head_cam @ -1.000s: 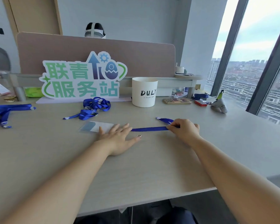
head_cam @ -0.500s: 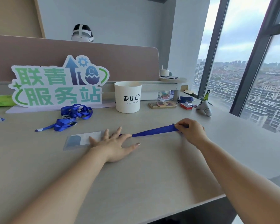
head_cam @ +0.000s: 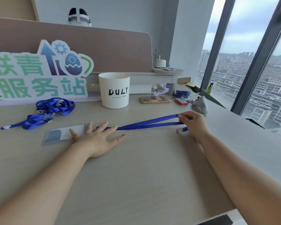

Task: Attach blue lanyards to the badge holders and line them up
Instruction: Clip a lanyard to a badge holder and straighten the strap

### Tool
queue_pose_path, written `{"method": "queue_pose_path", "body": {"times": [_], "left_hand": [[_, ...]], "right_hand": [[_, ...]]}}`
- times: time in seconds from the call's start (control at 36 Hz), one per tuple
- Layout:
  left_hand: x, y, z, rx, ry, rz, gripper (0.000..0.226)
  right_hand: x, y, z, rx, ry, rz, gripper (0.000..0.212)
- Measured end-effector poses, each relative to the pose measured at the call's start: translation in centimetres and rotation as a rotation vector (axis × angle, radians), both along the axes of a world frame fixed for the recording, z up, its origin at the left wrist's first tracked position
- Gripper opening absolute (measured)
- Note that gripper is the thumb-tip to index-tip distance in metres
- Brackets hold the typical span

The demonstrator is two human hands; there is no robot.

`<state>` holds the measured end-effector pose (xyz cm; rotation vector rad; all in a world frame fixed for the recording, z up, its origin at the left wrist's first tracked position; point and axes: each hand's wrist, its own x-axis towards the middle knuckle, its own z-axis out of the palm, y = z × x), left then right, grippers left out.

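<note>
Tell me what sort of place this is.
Most likely a high-rise office workstation: a pale desk backed by a brown partition screen, tall windows overlooking city blocks far below, and a cut-out sign in Chinese characters standing at the desk's back.

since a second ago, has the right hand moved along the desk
Yes. The right hand has shifted rightward, away from the white cup: it sat in front of the phone, now it is right of it, drawing the blue lanyard out.
</note>
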<state>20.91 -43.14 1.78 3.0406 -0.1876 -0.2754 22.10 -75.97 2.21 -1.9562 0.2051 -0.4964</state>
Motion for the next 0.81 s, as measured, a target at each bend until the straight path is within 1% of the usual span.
{"method": "queue_pose_path", "body": {"times": [0.08,0.17,0.28,0.44,0.56,0.61,0.69,0.72,0.81], "left_hand": [[-0.4,-0.2,0.1,0.063,-0.104,-0.054,0.085],[-0.5,-1.1,0.4,0.056,-0.176,-0.132,0.100],[-0.6,-2.9,-0.2,-0.087,-0.148,-0.072,0.113],[-0.7,-3.4,-0.7,-0.050,-0.076,-0.054,0.127],[-0.8,-4.2,-0.5,-0.039,-0.071,-0.013,0.121],[-0.8,-4.7,-0.3,-0.054,-0.080,0.012,0.122],[-1.0,-5.2,-0.4,-0.095,-0.109,0.049,0.122],[-1.1,-5.3,-0.4,-0.103,-0.116,0.052,0.119],[-1.4,-5.5,-0.6,-0.104,-0.119,0.054,0.098]], "right_hand": [[0.2,-0.9,0.1,-0.033,-0.035,0.002,0.008],[0.2,-1.7,0.3,-0.019,-0.026,0.029,0.007],[0.0,-3.0,0.4,-0.024,0.019,0.091,0.005],[-0.8,-6.5,0.9,-0.075,0.078,0.177,0.002],[-0.9,-8.5,0.8,-0.138,0.165,0.218,0.003],[-0.9,-9.2,0.8,-0.104,0.183,0.262,0.002],[-0.8,-10.0,0.8,-0.072,0.191,0.302,0.006],[-0.7,-10.3,0.8,-0.069,0.189,0.307,0.006],[-0.2,-10.9,0.2,-0.063,0.153,0.291,0.006]]}}
